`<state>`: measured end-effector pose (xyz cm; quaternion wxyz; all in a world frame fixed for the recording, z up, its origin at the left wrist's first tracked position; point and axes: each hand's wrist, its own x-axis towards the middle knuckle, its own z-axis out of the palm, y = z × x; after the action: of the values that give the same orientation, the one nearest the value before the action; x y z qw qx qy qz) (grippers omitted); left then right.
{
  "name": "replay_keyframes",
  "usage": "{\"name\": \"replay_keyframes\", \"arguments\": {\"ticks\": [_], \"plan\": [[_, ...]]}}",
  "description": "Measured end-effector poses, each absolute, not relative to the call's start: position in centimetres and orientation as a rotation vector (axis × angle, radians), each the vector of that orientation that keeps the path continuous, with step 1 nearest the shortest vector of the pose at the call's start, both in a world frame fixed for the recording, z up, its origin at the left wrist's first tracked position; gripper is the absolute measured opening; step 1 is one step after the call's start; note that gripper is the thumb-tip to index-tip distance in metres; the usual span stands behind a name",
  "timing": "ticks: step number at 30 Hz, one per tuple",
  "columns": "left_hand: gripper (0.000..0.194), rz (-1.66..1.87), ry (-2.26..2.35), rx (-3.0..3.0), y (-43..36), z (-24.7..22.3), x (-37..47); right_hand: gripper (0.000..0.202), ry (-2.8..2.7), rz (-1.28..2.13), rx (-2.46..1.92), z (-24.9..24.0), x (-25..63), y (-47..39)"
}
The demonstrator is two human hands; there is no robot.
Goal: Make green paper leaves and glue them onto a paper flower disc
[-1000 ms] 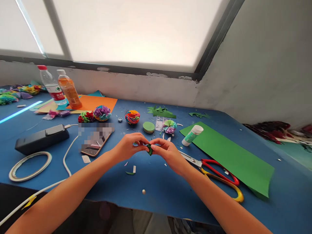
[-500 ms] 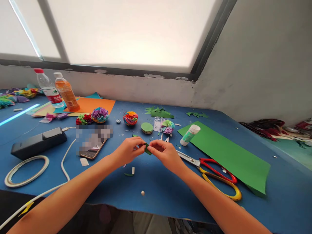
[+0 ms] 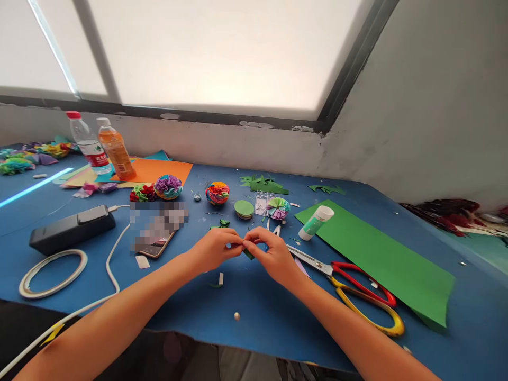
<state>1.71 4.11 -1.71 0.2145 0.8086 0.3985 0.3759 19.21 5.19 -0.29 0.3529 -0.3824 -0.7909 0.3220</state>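
Observation:
Over the middle of the blue table, my left hand point(image 3: 218, 247) and my right hand point(image 3: 270, 252) meet at the fingertips. Both pinch a small piece of dark green paper point(image 3: 248, 254), mostly hidden by the fingers. Just behind them lie small folded green paper pieces point(image 3: 223, 224), a stack of round green paper discs point(image 3: 243, 209) and a green-and-purple paper flower ball point(image 3: 278, 208). Scissors point(image 3: 325, 269) with one red and one yellow handle rest to the right of my right hand, near a glue stick point(image 3: 316, 223).
A green paper sheet point(image 3: 381, 259) covers the right side, with green scraps point(image 3: 265, 184) at the back. On the left are a phone point(image 3: 161, 241), a black power block point(image 3: 73, 227), a tape roll point(image 3: 53, 272), a white cable point(image 3: 113, 264) and two bottles point(image 3: 117, 153). Colourful paper balls point(image 3: 217, 193) stand behind.
The view has shifted slightly, so the table things sit further right. My fingertips have come closer together, and less of the green paper piece shows between them.

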Motion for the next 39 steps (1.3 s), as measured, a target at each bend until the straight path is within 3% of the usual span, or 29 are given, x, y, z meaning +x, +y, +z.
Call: {"name": "replay_keyframes", "arguments": {"ticks": [17, 25, 39], "plan": [[0.025, 0.916, 1.7, 2.125, 6.5, -3.1, -0.8, 0.015, -1.974, 0.525, -1.084, -1.0, 20.0, 6.8], [0.009, 0.865, 1.555, 2.203, 6.6, -3.0, -0.3, 0.012, -2.028, 0.507, -1.087, -0.9, 20.0, 6.8], [0.024, 0.702, 1.123, 2.471, 7.2, -3.3, -0.1, 0.013, -2.02, 0.522, -1.109, -0.9, 20.0, 7.1]]}}
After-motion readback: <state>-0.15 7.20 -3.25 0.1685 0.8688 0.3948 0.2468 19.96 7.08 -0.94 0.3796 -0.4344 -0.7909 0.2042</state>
